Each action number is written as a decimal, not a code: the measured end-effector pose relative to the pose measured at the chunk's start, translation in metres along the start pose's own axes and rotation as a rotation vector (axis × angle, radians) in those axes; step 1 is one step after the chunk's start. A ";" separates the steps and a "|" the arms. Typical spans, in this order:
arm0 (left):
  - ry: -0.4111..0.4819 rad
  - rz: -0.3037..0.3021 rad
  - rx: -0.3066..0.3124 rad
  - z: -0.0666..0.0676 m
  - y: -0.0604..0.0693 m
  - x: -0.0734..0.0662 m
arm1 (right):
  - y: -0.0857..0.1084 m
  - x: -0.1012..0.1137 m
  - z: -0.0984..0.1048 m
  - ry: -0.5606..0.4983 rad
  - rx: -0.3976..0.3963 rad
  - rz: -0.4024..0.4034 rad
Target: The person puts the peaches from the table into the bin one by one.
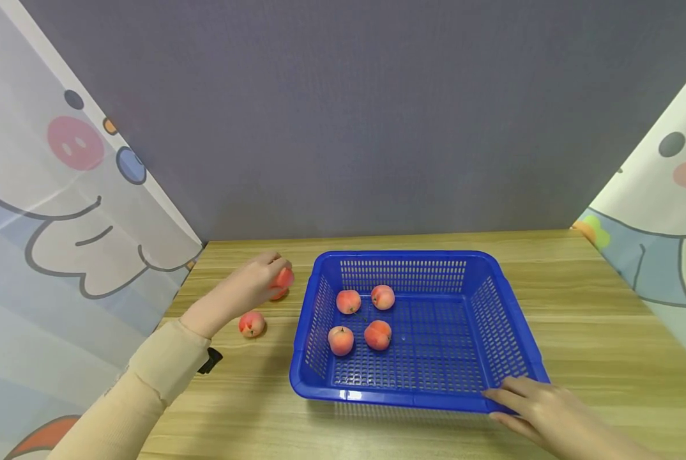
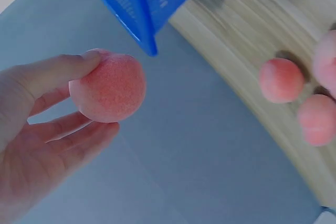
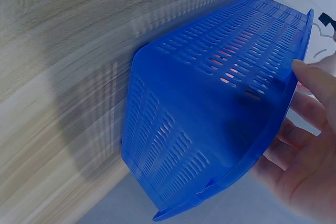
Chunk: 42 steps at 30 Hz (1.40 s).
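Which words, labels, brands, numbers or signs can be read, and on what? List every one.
None can be read in any view.
Blue basket, peaches and wooden table: no lettering visible.
Side panels: cartoon drawings, no legible text.
Black piece beside the sleeve: too small to tell.

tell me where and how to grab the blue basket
Likely best: grip the blue basket by its rim at both short sides, coming from outside left and right, fingers under the edge. The walls slope outward and the rim juts out. The right hand grips the near right corner.
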<state>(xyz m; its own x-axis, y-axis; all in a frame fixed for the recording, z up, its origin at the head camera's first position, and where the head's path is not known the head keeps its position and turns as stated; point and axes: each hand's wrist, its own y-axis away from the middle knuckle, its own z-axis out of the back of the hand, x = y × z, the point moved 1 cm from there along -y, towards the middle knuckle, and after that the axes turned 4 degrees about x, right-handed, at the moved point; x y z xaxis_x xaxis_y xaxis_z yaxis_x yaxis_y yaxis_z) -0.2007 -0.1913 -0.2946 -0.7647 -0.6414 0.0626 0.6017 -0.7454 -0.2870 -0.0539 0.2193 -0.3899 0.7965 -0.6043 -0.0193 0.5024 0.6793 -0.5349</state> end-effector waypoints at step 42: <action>0.118 -0.143 0.322 -0.017 -0.141 -0.086 | -0.001 0.000 0.001 -0.022 0.035 -0.019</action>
<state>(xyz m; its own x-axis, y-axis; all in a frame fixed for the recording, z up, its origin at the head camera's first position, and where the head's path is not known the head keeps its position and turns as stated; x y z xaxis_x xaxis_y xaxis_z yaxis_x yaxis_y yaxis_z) -0.2238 -0.0276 -0.2756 -0.8565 -0.5149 -0.0358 0.5139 -0.8572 0.0331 -0.0542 0.2191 -0.3888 0.7940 -0.6079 0.0094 0.5285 0.6826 -0.5047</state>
